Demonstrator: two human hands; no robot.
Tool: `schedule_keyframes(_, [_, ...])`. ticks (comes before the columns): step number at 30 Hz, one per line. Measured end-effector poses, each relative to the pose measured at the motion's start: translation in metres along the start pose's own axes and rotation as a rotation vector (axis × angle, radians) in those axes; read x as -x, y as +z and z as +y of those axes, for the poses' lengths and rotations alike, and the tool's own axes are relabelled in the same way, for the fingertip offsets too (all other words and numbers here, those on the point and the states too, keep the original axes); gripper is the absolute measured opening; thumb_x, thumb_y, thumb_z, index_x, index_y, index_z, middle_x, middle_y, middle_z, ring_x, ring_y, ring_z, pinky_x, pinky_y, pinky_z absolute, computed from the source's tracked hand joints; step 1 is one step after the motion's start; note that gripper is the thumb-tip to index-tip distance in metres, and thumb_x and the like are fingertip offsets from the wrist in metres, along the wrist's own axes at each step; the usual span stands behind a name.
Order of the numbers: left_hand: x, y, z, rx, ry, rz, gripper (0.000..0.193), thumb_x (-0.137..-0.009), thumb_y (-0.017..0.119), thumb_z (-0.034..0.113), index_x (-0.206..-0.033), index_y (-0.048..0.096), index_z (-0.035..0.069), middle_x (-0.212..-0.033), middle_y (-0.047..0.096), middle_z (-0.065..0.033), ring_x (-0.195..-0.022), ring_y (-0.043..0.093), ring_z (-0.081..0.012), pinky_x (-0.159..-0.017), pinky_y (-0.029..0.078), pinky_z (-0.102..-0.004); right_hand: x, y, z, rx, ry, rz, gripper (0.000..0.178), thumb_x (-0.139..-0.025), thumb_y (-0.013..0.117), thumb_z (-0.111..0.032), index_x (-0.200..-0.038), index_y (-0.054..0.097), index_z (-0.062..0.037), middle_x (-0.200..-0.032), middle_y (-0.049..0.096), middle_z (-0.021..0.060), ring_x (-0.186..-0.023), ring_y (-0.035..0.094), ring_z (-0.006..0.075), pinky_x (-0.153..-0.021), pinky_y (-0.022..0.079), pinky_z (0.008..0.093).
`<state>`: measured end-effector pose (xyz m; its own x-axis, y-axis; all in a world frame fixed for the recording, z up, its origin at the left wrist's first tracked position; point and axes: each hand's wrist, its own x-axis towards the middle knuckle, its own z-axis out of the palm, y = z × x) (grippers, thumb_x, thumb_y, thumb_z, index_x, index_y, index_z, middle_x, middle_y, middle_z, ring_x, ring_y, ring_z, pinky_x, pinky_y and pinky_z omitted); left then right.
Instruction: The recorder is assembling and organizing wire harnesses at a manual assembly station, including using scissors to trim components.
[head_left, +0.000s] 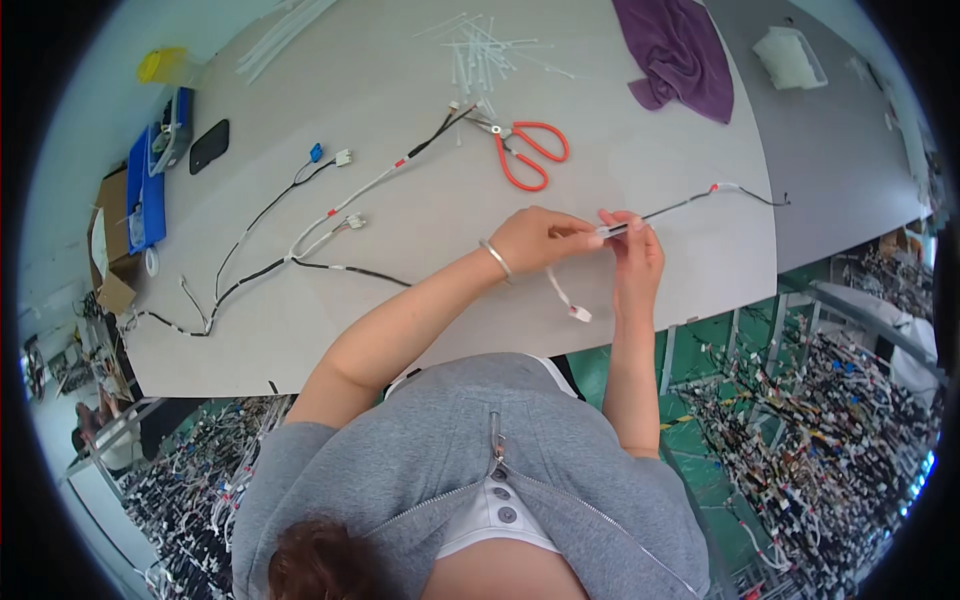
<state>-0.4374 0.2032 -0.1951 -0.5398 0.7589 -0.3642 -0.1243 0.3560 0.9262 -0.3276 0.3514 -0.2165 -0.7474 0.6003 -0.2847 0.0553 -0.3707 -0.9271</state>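
Note:
Both my hands pinch a wire harness [675, 208] above the front right of the table. My left hand [535, 238], with a bracelet at the wrist, grips it between thumb and fingertips. Close beside it, my right hand [638, 258] closes on the black and white sleeved part. A short white branch with a white connector [579, 314] hangs below my fingers. Rightward, the harness runs past a red band to a thin dark end. Branches with white plugs and a blue connector [316, 153] spread over the table's left; my left arm hides how they join.
Red-handled scissors [510, 131] lie beyond my hands, near loose white cable ties [480, 55]. A purple cloth [682, 60], a white tray [790, 60], a black phone [209, 146] and blue bins [145, 195] are farther off. Wire heaps [820, 430] flank me below the table edge.

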Motion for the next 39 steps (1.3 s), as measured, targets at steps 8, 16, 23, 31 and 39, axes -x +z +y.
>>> schedule_keyframes(8, [0.057, -0.052, -0.054, -0.320, -0.012, -0.101, 0.029, -0.096, 0.062, 0.024, -0.115, 0.068, 0.003, -0.105, 0.069, -0.0138, -0.094, 0.065, -0.0275, -0.085, 0.051, -0.0359, -0.027, 0.051, -0.052, 0.971, -0.196, -0.263, 0.015, -0.093, 0.068, -0.019, -0.093, 0.073, -0.0049, -0.090, 0.071, 0.0086, -0.073, 0.067, 0.0125, -0.058, 0.049, 0.0283])
schedule_keyframes(16, [0.062, -0.063, -0.066, -0.359, 0.049, -0.192, 0.026, -0.095, 0.059, 0.018, -0.114, 0.070, 0.004, -0.107, 0.068, -0.0136, -0.099, 0.064, -0.0286, -0.088, 0.050, -0.0359, -0.113, 0.163, 0.021, 1.395, -1.048, -0.829, 0.021, -0.082, 0.062, -0.006, -0.101, 0.069, -0.0109, -0.093, 0.064, 0.0061, -0.085, 0.065, 0.0264, -0.068, 0.053, 0.0387])
schedule_keyframes(23, [0.060, -0.065, -0.066, -0.233, 0.081, -0.054, 0.027, -0.094, 0.061, 0.024, -0.110, 0.072, 0.005, -0.095, 0.072, -0.0137, -0.083, 0.068, -0.0288, -0.080, 0.053, -0.0377, -0.086, 0.174, 0.004, 0.978, -1.088, -0.996, 0.016, -0.084, 0.067, -0.005, -0.100, 0.064, -0.0069, -0.093, 0.064, 0.0046, -0.082, 0.065, 0.0239, -0.069, 0.052, 0.0376])
schedule_keyframes(31, [0.044, -0.075, -0.067, -0.136, 0.035, -0.116, 0.024, -0.094, 0.062, 0.022, -0.104, 0.073, 0.003, -0.083, 0.071, -0.0100, -0.076, 0.067, -0.0179, -0.072, 0.052, -0.0322, 0.056, 0.102, -0.028, 0.423, 0.113, -0.294, 0.017, -0.100, 0.059, -0.014, -0.112, 0.061, -0.0032, -0.078, 0.067, 0.0041, -0.066, 0.060, 0.0073, -0.063, 0.048, 0.0231])
schedule_keyframes(39, [0.049, -0.073, -0.028, 0.100, -0.114, -0.209, 0.033, -0.099, 0.060, 0.025, -0.125, 0.066, 0.007, -0.083, 0.066, 0.0011, -0.067, 0.051, -0.0051, -0.060, 0.044, -0.0219, 0.106, 0.076, 0.017, 0.675, -0.050, 0.071, 0.021, -0.100, 0.056, -0.010, -0.119, 0.055, -0.0036, -0.083, 0.072, 0.0079, -0.063, 0.061, 0.0099, -0.060, 0.049, 0.0256])
